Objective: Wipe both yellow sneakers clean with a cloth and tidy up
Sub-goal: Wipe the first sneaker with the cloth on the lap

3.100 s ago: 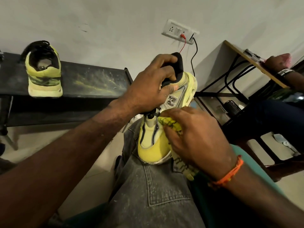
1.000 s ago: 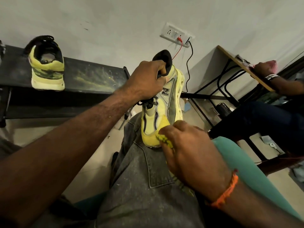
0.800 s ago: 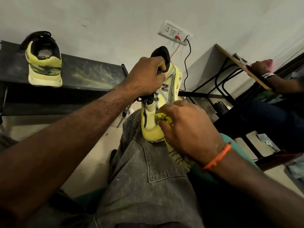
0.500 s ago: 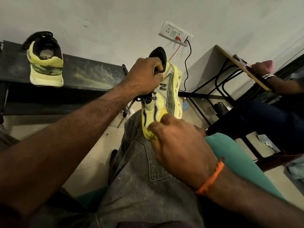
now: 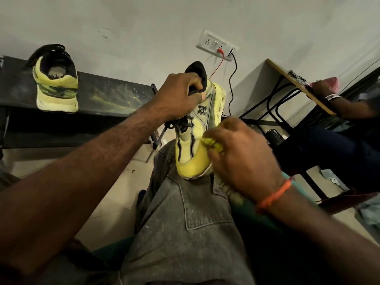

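Note:
One yellow sneaker (image 5: 190,159) stands toe-down on my grey-jeaned thigh, its sole turned away to the right. My left hand (image 5: 176,97) grips it at the black collar by the heel. My right hand (image 5: 240,155) holds a bunched yellow-green cloth (image 5: 213,144) against the sneaker's right side, just above the toe. Most of the cloth is hidden under that hand. The second yellow sneaker (image 5: 56,85) sits heel toward me on the dark bench (image 5: 115,95) at the left.
A wall socket (image 5: 216,45) with red and black wires is behind the held sneaker. At the right, another person's arm (image 5: 333,99) rests on a wooden desk (image 5: 296,83) with a black metal frame. Tiled floor shows below the bench.
My right hand with the cloth rubbed down to the toe and has come back up the sneaker's right side. My left hand keeps its grip on the collar.

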